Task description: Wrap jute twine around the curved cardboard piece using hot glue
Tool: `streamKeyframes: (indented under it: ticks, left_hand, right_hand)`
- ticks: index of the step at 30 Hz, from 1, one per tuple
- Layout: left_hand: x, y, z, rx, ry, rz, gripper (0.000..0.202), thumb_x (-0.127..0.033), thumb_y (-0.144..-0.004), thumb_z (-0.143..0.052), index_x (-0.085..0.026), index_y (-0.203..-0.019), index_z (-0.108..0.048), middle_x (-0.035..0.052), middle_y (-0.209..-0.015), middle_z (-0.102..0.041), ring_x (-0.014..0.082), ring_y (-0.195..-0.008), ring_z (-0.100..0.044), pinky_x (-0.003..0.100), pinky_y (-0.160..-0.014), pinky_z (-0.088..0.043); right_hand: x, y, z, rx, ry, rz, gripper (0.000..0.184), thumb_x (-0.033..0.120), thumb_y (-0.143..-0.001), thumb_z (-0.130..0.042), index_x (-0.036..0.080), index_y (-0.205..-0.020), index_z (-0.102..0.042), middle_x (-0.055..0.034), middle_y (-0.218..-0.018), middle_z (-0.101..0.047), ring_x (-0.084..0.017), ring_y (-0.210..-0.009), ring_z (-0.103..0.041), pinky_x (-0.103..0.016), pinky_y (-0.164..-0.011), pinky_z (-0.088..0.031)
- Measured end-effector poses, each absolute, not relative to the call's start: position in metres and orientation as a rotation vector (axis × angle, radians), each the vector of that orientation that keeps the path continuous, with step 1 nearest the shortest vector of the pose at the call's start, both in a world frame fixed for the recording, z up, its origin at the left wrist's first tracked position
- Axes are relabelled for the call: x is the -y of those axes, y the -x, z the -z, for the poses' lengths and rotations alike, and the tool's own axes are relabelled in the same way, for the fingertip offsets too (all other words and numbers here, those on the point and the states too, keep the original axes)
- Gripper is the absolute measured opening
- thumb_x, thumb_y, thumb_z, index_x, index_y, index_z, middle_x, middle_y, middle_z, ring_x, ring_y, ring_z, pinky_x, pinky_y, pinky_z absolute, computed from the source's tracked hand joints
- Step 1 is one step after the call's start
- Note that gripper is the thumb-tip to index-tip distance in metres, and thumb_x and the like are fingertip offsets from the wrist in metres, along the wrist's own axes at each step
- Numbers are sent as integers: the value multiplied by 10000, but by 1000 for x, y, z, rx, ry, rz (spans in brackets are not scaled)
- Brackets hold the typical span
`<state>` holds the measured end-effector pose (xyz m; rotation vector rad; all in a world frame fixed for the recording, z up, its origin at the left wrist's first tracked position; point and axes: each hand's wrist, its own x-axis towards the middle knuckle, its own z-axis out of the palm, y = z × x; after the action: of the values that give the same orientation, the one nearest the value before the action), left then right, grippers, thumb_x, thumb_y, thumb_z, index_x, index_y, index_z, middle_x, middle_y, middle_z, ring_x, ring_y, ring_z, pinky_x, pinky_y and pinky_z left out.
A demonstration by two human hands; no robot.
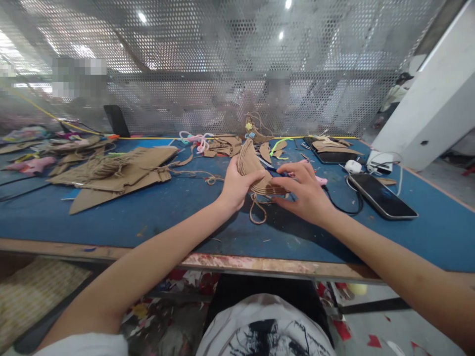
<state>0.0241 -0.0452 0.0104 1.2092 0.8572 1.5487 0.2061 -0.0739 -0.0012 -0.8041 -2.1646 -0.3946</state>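
Observation:
My left hand (237, 185) is closed round a curved, layered cardboard piece (249, 160), thumb on its face. My right hand (302, 190) is at the piece's lower right corner, its thumb and index finger on either side of the edge. A loop of brown twine (258, 217) hangs just below the piece. Behind the right fingertips a dark blue object (272, 171) shows in part; what it is I cannot make out.
Cut cardboard sheets with a coil of twine (106, 168) lie on the left of the blue table (222, 232). On the right are a phone (382, 195), a white charger (354, 166) and cables. Cardboard scraps (222, 146) and pipe cleaners (200, 141) lie at the back, before a perforated metal screen (222, 64).

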Motion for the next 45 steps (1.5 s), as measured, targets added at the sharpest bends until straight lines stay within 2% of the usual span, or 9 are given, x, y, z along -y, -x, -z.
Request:
streamKeyframes:
  ticks: [5, 8, 13, 18, 28, 31, 34, 39, 45]
  left_hand:
    - [53, -28, -12, -849, -1158, -1529, 571, -194, -523, -806, -195, -1020, -525, 33, -967, -637, 218, -934, -617, 359, -837, -513]
    - [55, -27, -14, -830, -1088, -1489, 580, -186, -528, -807, -193, -1034, -525, 26, -929, -642, 201, -870, -630, 344, -786, -535]
    - [48, -22, -16, -805, -1080, -1482, 525, -199, -514, -834, -176, -968, -570, 23, -924, -663, 174, -829, -636, 317, -763, -547]
    - [39, -16, -18, -797, -1075, -1512, 464, -203, -501, -851, -170, -896, -609, 10, -862, -687, 155, -762, -642, 294, -715, -553]
    - [24, -7, -17, -813, -1135, -1269, 265, -261, -700, -722, -200, -936, -616, 23, -827, -701, 158, -665, -645, 271, -558, -507]
    - [21, -5, -16, -867, -1146, -1246, 209, -260, -697, -714, -192, -872, -622, 19, -750, -682, 155, -617, -629, 281, -549, -504]
    - [18, -3, -15, -913, -1130, -1257, 182, -219, -665, -709, -190, -825, -627, 7, -708, -668, 141, -580, -612, 284, -553, -512]
    - [9, 5, -12, -902, -881, -1077, 155, -163, -645, -664, -184, -796, -638, 25, -656, -682, 157, -545, -627, 269, -500, -515]
    - [-3, 10, -9, -766, -813, -998, 153, -256, -767, -590, -178, -860, -685, 78, -772, -726, 230, -762, -694, 386, -773, -548]
  right_hand:
    - [78, -204, 0, 2109, 835, 450, 61, 274, -863, -625, 289, -850, -683, -56, -1136, -598, -244, -1041, -508, -460, -952, -395]
    - [80, -204, -2, 2089, 769, 456, 75, 282, -859, -635, 314, -915, -674, -44, -1185, -592, -251, -1091, -491, -455, -974, -391]
    - [77, -219, -16, 1920, 872, 438, 522, 467, -799, -667, 257, -1256, -524, -124, -1278, -510, -320, -1209, -446, -495, -1021, -358]
    - [54, -249, -19, 1816, 1426, 437, 309, 341, -847, -544, 177, -1104, -595, -156, -1180, -546, -327, -1158, -490, -477, -985, -386]
    - [33, -252, 4, 2065, 2252, 168, 402, 200, -761, -535, 77, -1144, -536, -233, -1115, -611, -360, -1020, -624, -418, -751, -491]
    - [28, -253, 2, 2026, 2264, 212, 474, 240, -758, -556, 81, -1202, -509, -249, -1170, -579, -370, -1029, -626, -422, -732, -496]
    - [23, -262, -1, 2041, 2305, 170, 318, 283, -802, -530, 138, -1072, -614, -206, -1088, -639, -361, -991, -644, -425, -729, -489]
    - [22, -287, -15, 1813, 2032, 156, 425, 563, -830, -531, 173, -929, -667, -168, -868, -675, -344, -873, -642, -430, -701, -456]
    - [32, -282, -25, 1692, 1232, -48, 200, 400, -782, -632, 215, -848, -600, -102, -862, -629, -258, -822, -570, -400, -765, -437]
